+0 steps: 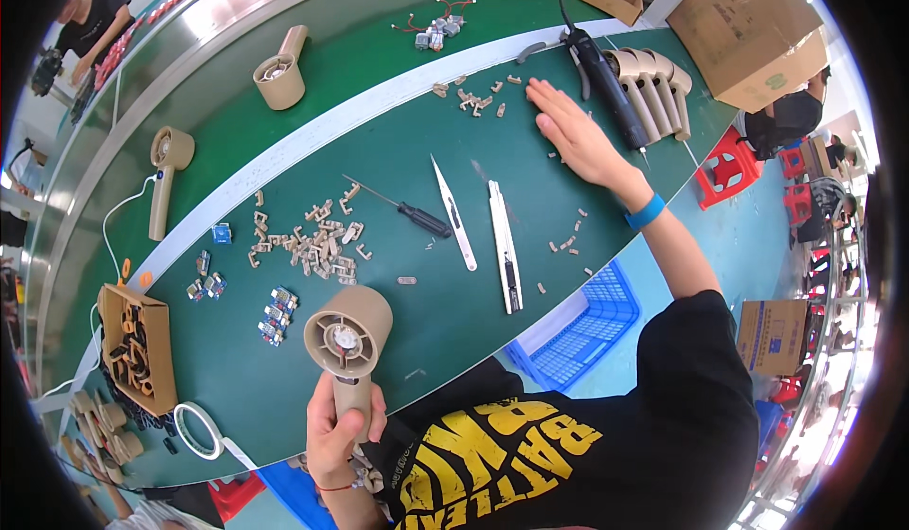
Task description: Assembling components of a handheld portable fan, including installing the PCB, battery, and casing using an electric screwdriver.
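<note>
Reaching across the green table [454, 326] with my right hand [575, 132], I should keep the palm low and slide my fingertips onto just one of the small beige clips [476, 102] scattered near the far white stripe, so the rest stay put. That hand is open, fingers spread flat, grasping nothing, arm stretched well forward beside the black soldering tool [611, 90]. My left hand [341, 431] is clenched around the handle of the beige handheld fan [347, 336], held upright at the near edge.
</note>
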A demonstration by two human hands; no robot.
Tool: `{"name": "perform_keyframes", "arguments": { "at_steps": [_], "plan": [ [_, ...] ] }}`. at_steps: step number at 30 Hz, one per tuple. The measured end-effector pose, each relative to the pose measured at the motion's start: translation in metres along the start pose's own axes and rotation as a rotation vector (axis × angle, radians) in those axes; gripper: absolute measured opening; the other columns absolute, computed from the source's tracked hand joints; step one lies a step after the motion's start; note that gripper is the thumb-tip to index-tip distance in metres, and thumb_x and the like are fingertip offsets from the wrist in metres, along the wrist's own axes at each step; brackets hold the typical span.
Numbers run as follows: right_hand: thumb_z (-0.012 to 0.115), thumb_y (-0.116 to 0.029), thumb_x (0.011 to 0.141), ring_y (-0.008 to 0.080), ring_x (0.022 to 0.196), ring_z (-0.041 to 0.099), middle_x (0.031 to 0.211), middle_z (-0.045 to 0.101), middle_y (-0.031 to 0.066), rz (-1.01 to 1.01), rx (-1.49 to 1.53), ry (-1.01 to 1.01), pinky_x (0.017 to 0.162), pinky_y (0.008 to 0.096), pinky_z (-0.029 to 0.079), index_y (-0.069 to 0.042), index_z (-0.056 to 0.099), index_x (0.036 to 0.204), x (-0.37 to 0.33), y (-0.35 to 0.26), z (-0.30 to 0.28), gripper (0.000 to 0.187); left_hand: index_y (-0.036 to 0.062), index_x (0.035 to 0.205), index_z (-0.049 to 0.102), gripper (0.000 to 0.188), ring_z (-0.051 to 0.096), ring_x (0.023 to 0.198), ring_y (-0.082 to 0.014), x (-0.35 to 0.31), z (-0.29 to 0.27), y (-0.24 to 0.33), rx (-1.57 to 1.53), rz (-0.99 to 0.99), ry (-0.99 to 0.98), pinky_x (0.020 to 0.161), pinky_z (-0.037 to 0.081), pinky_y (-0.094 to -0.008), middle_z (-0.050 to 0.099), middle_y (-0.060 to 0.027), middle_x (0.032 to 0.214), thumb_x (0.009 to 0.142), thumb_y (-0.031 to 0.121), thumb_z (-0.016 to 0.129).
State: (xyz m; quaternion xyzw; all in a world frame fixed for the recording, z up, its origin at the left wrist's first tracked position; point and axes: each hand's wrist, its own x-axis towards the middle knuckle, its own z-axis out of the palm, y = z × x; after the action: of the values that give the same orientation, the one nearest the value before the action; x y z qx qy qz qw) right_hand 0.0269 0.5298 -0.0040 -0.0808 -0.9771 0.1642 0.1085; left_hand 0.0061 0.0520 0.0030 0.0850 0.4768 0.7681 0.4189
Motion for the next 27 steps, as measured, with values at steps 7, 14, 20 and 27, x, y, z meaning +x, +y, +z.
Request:
{"name": "perform_keyframes", "arguments": {
  "at_steps": [7,14,20,27],
  "plan": [
    [0.037,-0.02,0.106,0.0287,0.147,0.026,0.155,0.035,0.0139,-0.07,0.274,-0.135,0.122,0.0403,0.014,-0.001,0.041,0.146,-0.044,-0.034,-0.018,0.045,-0.0056,0.138,0.038,0.077,0.051,0.051,-0.0127,0.003,0.007,-0.001,0.033,0.011,-0.016,0.046,0.041,-0.0251,0.057,-0.0111,0.088,0.086,0.038,0.074],
    [0.04,-0.025,0.106,0.0253,0.147,0.027,0.153,0.039,0.0126,0.049,0.084,0.087,0.122,0.0389,0.013,-0.001,0.043,0.144,-0.031,0.011,-0.013,0.045,-0.0058,0.128,0.044,0.065,0.054,0.058,-0.0128,0.002,0.008,0.0,0.063,0.029,-0.021,0.051,0.042,-0.024,0.06,-0.0142,0.092,0.088,0.038,0.071],
    [0.046,-0.022,0.104,0.0239,0.138,0.043,0.144,0.051,0.0114,0.098,0.358,0.031,0.117,0.0361,0.027,-0.003,0.052,0.138,-0.043,-0.006,-0.027,0.039,-0.0058,0.133,0.041,0.07,0.053,0.055,-0.0122,0.003,0.007,-0.002,0.059,0.04,-0.022,0.049,0.041,-0.0239,0.059,-0.012,0.089,0.088,0.039,0.072],
    [0.047,-0.02,0.104,0.0234,0.135,0.045,0.141,0.055,0.0107,0.036,0.119,0.16,0.114,0.0342,0.031,-0.002,0.054,0.136,-0.038,0.017,-0.012,0.038,-0.0054,0.13,0.043,0.063,0.054,0.057,-0.0129,0.002,0.003,-0.001,0.05,0.033,-0.071,0.052,0.043,-0.0248,0.06,-0.0149,0.093,0.09,0.036,0.069]
  ]
}}
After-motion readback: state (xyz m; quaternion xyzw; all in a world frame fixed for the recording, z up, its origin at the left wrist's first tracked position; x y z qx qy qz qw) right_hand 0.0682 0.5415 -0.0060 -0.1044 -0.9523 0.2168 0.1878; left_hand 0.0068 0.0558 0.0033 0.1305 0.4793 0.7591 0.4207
